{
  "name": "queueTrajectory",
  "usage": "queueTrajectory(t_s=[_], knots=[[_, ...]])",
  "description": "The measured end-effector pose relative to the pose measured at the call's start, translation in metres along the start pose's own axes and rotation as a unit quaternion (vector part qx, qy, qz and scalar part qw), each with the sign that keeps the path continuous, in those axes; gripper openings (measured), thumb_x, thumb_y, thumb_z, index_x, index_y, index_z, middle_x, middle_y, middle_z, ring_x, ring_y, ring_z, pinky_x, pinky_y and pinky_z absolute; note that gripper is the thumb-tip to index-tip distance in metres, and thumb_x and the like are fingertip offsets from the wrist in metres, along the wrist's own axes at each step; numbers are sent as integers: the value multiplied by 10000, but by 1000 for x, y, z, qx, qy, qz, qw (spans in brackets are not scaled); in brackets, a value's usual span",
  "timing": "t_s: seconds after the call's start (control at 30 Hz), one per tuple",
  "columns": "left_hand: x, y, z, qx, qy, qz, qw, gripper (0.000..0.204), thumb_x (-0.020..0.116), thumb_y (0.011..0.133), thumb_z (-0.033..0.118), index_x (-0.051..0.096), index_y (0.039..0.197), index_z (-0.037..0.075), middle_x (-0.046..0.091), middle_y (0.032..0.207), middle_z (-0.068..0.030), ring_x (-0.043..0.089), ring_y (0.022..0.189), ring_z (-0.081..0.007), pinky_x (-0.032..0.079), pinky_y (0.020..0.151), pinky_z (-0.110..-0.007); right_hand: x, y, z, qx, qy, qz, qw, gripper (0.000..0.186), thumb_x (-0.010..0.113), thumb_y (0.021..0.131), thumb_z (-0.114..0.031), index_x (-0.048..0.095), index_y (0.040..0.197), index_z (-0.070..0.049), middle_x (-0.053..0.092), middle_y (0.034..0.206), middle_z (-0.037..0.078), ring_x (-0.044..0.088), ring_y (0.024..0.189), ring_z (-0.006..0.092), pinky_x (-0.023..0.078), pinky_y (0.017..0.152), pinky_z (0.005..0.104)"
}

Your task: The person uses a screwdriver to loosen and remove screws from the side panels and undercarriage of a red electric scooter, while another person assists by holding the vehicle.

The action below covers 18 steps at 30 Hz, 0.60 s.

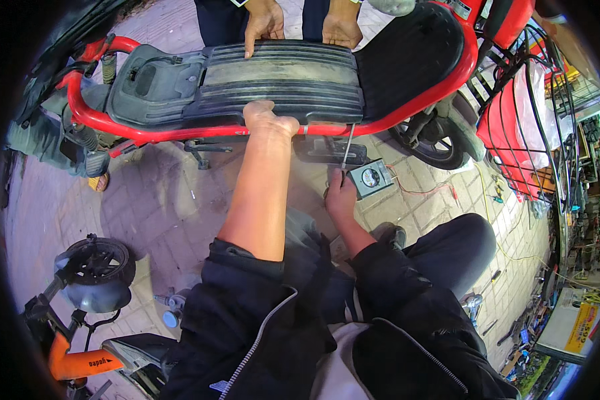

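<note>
The footboard (280,75), black and ribbed with a pale worn band, sits across the red frame (160,135) of a scooter, its long axis running left to right in front of the person, crosswise to the left forearm. A screwdriver (348,148) points away from the person, its thin shaft nearly in line with the view's vertical and leaning slightly right; its far end lies at the footboard's near right corner, though whether the tip touches cannot be told. The right hand (341,193) is closed around the handle, its forearm angling up and to the left. The left hand (271,119) is at the middle of the footboard's near edge, against it; its fingers are mostly hidden, so how far they are apart or curled cannot be told. That forearm reaches almost straight forward, bare below a pushed-up black sleeve (247,293). Across the footboard, a co-worker's two hands (265,21) are at its far edge. A square meter (372,178) with red leads is just beside the right hand, above the paving (173,187).
</note>
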State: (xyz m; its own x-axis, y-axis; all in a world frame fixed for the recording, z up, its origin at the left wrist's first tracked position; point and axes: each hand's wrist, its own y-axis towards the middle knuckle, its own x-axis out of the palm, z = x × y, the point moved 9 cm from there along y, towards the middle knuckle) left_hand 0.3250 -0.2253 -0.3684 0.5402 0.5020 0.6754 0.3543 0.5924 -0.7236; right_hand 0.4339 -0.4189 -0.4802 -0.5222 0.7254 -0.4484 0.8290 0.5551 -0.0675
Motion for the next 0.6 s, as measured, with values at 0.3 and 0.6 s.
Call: queueTrajectory(t_s=[0.3, 0.6], knots=[[-2, 5, -3, 4, -12, -3, 1000, 452, 301, 852, 138, 442, 1260, 4, 418, 1336, -155, 409, 1222, -282, 228, 1052, -475, -3, -9, -8, 58, 51, -29, 997, 461, 432, 914, -372, 586, 888, 62, 583, 695, 246, 593, 718, 395, 431, 647, 446], [15, 12, -1, 23, -65, -81, 994, 405, 362, 806, 183, 543, 1139, 43, 532, 1224, -128, 523, 1068, -288, 358, 941, -512, -7, -84, -52, -52, -160, -212, 963, 442, 498, 894, -418, 614, 900, 9, 608, 762, 247, 618, 736, 369, 451, 653, 427]])
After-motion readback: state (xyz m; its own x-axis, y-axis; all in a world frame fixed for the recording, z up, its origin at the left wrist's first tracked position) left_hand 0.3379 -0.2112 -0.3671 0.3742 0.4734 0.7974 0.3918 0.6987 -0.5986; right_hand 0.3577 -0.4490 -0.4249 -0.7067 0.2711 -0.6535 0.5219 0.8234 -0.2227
